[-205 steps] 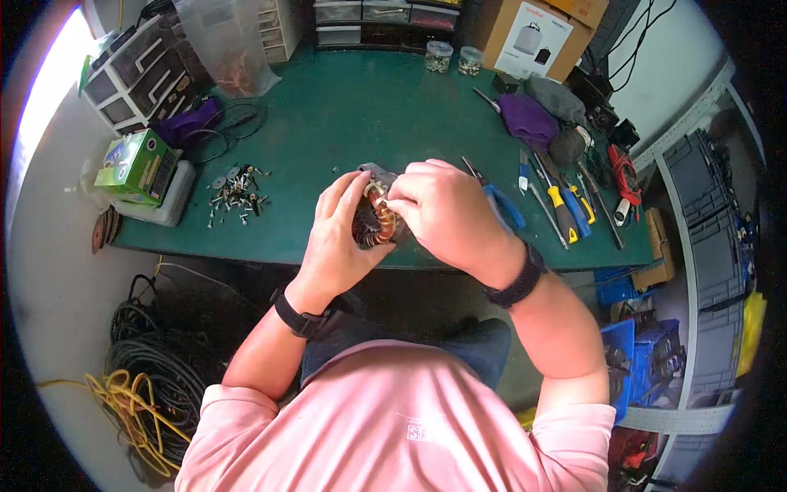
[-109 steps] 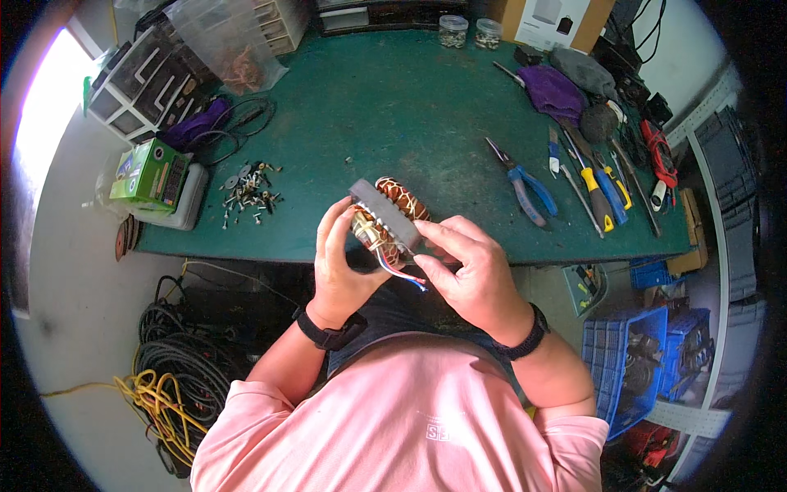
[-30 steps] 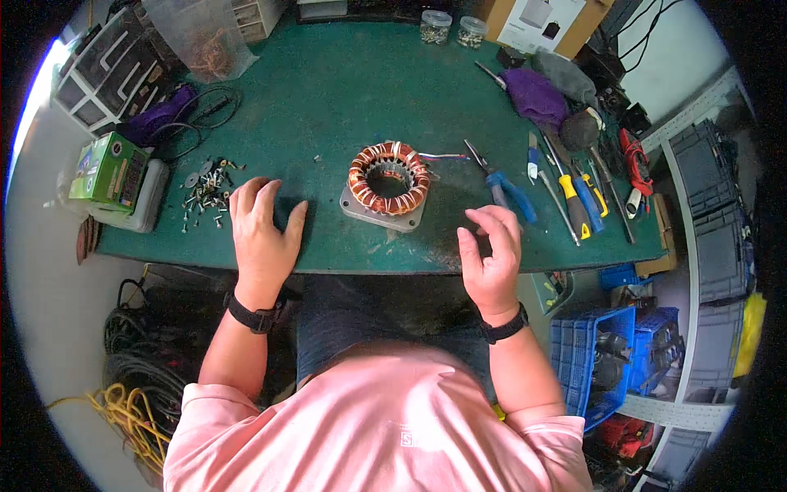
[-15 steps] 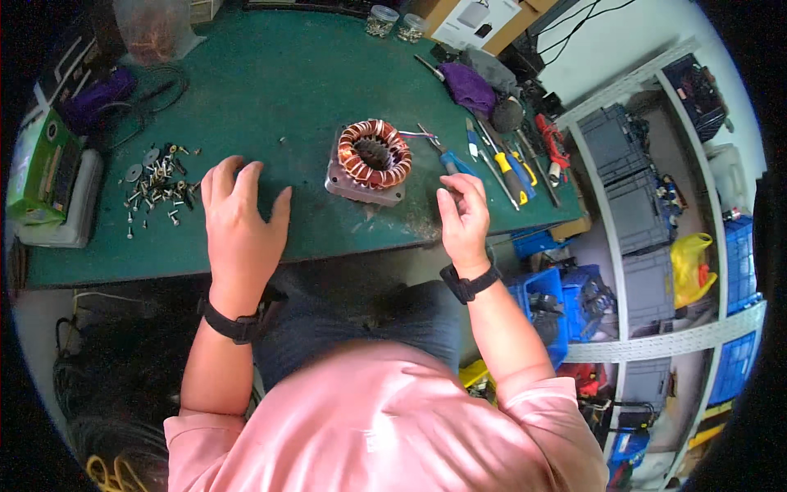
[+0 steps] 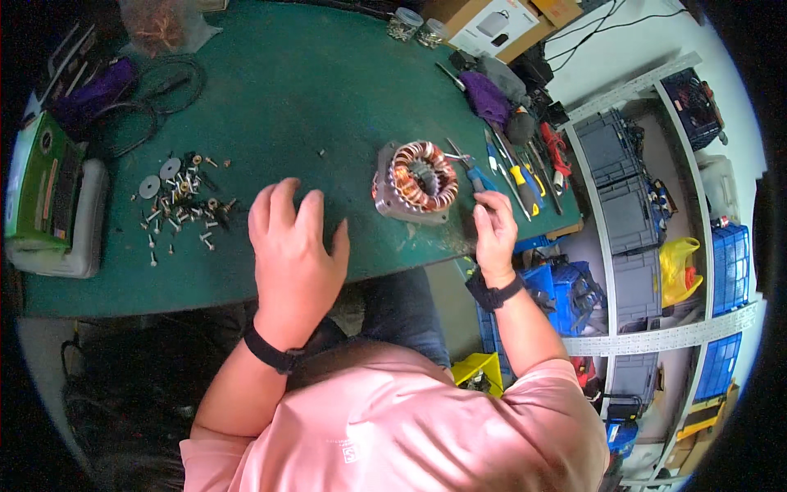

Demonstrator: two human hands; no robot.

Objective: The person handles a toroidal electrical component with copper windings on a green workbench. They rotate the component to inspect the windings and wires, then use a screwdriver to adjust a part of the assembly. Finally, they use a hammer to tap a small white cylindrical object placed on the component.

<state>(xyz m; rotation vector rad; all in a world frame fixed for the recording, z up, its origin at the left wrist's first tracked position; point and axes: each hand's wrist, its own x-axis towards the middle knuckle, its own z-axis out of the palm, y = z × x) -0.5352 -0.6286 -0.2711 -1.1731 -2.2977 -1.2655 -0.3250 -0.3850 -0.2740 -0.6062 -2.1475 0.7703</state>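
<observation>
A motor stator with a ring of lashed copper windings [image 5: 443, 184] sits on the green bench, in a grey square metal core [image 5: 393, 205], with thin wires out at the back. My left hand [image 5: 295, 246] is spread with bent fingers at the bench's front, between a pile of screws and washers [image 5: 184, 197] and the stator, holding nothing. My right hand [image 5: 495, 234] is empty just right of the stator, fingers loosely curled and apart, near blue-handled pliers [image 5: 479, 179].
Screwdrivers and other tools [image 5: 522, 184] line the bench's right side, beside a purple cloth [image 5: 488, 98]. A green box [image 5: 37, 189], bagged copper wire [image 5: 164, 25] and small jars [image 5: 404, 25] stand around the edges. Shelves with bins [image 5: 627, 213] are at right.
The stator, held in both hands earlier, now lies on the bench, both hands off it. The view has swung rightward, showing more shelving; my hands have shifted slightly.
</observation>
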